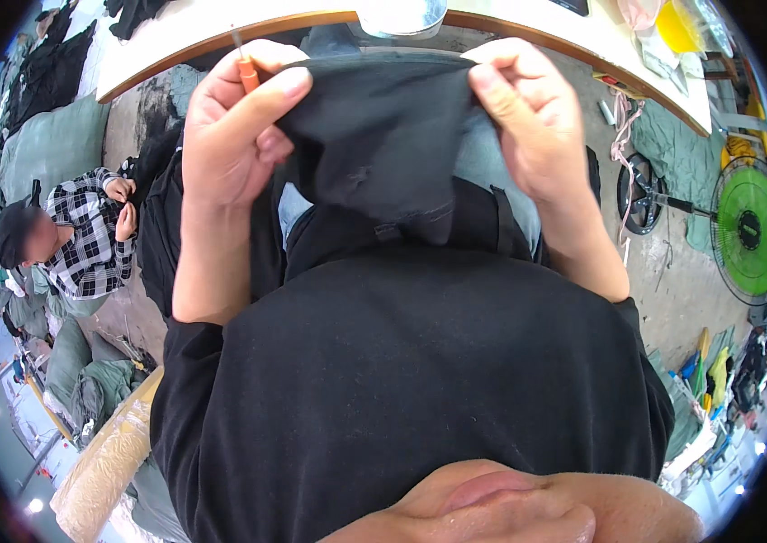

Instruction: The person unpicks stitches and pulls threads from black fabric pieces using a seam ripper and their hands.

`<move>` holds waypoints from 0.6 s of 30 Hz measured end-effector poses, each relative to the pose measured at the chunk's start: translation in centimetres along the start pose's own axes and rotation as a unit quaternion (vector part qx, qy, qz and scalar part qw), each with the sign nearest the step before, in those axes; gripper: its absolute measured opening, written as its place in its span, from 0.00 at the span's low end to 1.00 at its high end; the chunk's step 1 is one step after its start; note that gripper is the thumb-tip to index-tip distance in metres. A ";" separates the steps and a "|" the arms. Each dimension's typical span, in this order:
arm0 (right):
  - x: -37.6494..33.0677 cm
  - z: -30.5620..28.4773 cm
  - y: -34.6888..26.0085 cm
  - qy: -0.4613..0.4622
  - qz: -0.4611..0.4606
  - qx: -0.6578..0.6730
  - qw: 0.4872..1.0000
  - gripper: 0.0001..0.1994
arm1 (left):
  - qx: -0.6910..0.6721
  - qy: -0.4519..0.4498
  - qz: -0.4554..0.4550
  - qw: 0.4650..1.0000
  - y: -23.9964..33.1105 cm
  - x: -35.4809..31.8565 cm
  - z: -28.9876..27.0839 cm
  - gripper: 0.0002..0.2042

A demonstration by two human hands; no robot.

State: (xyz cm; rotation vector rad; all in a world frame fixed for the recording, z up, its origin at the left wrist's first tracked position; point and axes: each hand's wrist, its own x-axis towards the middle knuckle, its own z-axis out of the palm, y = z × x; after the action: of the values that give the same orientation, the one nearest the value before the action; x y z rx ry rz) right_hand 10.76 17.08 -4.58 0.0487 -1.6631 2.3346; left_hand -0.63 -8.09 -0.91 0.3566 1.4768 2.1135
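A piece of black cloth is stretched between my two hands, its upper edge drawn nearly straight and the rest hanging over my lap. My left hand pinches the left corner between thumb and fingers. The same hand also keeps a small orange-handled tool tucked in its fingers, a thin metal tip pointing up; its exact kind is unclear. At the right corner, my right hand grips the cloth between thumb and forefinger. Light frayed marks and a stitched line show on the cloth's lower part.
A pale table with a wooden edge lies just beyond my hands, bearing a whitish tub. To the left sits a person in a checked shirt among fabric piles. A green fan stands right; a wrapped roll leans lower left.
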 end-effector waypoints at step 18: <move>3.3 0.2 2.1 0.127 -0.100 -0.226 0.961 0.04 | 0.306 0.011 0.028 0.952 1.3 16.4 1.8 0.08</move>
State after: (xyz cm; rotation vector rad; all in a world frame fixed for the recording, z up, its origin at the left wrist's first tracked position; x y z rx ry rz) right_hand 7.07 16.90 -5.87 -0.1591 -1.9095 1.6921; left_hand -13.59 2.19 -0.46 0.6022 2.1395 1.6523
